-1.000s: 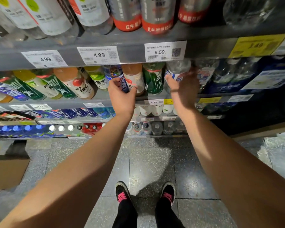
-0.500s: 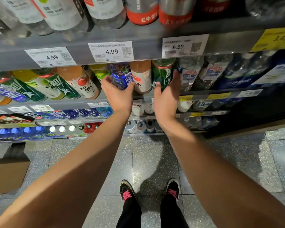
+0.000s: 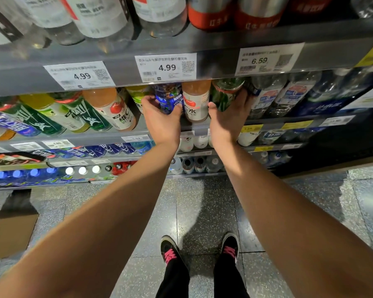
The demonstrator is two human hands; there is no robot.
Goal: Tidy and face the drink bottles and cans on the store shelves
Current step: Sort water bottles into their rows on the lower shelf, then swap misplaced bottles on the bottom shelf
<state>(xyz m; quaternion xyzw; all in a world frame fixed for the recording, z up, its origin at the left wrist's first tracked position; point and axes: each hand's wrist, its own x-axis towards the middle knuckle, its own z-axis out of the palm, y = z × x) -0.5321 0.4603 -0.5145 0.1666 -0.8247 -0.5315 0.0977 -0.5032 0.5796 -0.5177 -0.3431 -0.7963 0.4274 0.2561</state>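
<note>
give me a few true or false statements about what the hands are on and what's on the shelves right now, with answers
1. The left hand grips a blue-labelled bottle. True.
2. The right hand holds a red can. False: it is on a green bottle, thumb on one side and fingers on the other.
3. A peach-coloured bottle with a white label stands between the two hands. True.
4. The price tag above the hands reads 6.59. False: it reads 4.99; the 6.59 tag is further right.
5. The person is kneeling on the floor. False: both black shoes with pink laces stand flat on the speckled floor.
</note>
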